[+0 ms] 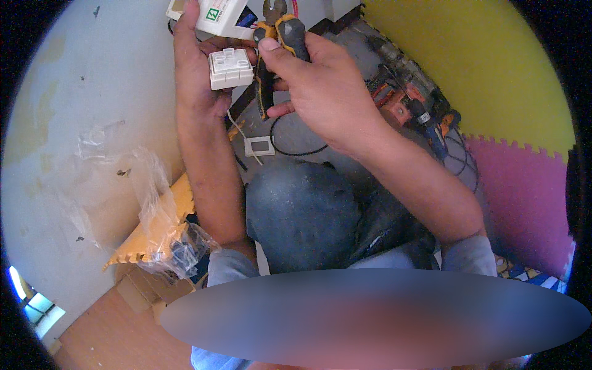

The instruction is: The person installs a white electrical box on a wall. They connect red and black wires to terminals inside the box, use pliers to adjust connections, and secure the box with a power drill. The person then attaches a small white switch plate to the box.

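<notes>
My left hand [203, 77] is at the top left, its thumb on a white plastic box [225, 18] with a green-printed label, cut off by the upper edge. A white square module [231, 68], like a wall switch or socket insert, sits against the palm of that hand. Just to the right, my right hand [333, 89] is closed round pliers [266, 77] with black and yellow handles. Their metal jaws point up, beside the box and some thin red wires [295, 7]. Whether the jaws grip a wire cannot be made out.
A white rectangular frame [249, 147] and a black cable [280, 150] lie on the floor. Orange and black power tools [401, 108] lie by the yellow wall matting [487, 68]. Clear plastic wrap [154, 191], an orange foam piece [139, 243] and cardboard [135, 287] are at left.
</notes>
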`<action>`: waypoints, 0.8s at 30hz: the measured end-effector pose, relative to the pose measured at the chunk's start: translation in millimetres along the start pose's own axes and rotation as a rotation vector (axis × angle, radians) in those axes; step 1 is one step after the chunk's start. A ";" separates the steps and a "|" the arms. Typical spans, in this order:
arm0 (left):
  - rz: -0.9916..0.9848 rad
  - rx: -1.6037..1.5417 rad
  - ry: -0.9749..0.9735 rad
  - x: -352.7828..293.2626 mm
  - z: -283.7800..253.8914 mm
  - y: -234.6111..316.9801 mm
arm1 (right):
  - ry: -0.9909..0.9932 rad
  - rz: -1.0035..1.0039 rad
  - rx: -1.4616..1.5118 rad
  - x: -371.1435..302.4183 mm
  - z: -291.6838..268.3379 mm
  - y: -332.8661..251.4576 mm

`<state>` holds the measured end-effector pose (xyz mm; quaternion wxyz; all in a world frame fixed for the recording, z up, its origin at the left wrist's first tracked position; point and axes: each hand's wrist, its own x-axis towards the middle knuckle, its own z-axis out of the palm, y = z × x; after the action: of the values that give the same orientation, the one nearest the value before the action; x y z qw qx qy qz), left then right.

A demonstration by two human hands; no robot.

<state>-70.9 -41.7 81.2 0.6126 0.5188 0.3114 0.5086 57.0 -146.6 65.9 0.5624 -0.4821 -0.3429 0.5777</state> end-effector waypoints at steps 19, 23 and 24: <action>0.031 -0.089 -0.026 -1.4 -6.7 -6.3 | -0.035 -0.036 0.027 1.5 2.9 -2.6; 0.006 -0.093 -0.067 3.5 -13.6 -6.9 | -0.045 -0.049 0.046 1.9 2.7 -2.9; 0.026 -0.071 -0.109 5.4 -15.0 -6.6 | -0.044 -0.063 0.052 2.4 3.1 -3.4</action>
<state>-81.0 -31.5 71.7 0.6399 0.5277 0.2526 0.4983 55.4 -143.4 69.5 0.5848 -0.4435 -0.3552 0.5789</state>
